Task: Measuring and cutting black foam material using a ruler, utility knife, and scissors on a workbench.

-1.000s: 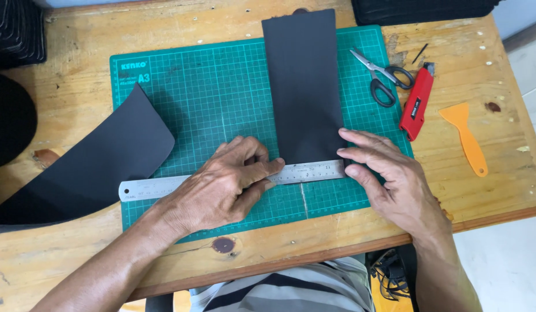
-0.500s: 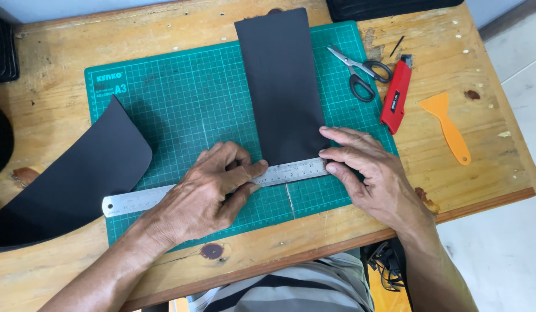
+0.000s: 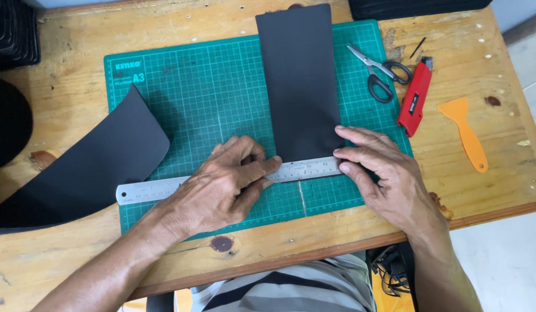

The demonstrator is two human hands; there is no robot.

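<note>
Both hands press flat, fingers spread, on the steel ruler [image 3: 233, 179]: left hand [image 3: 222, 188] at its middle, right hand [image 3: 383, 173] at its end. The ruler crosses the black strip's [image 3: 300, 86] near edge. The step looks like aligning; a cut would need the red knife [image 3: 414, 98], right of the strip.

You are looking down on a table [image 3: 77, 260] of pale, knotty wood, scuffed and stained, with a dark knot near its near edge and small flecks scattered over its right end. Its near edge runs slightly uphill from left to right. Past the right end you see a light grey floor [image 3: 505, 254], smooth and bare. At the far right corner a strip of darker skirting [image 3: 525, 26] crosses the floor. The light is even and soft, throwing only faint shadows.
</note>
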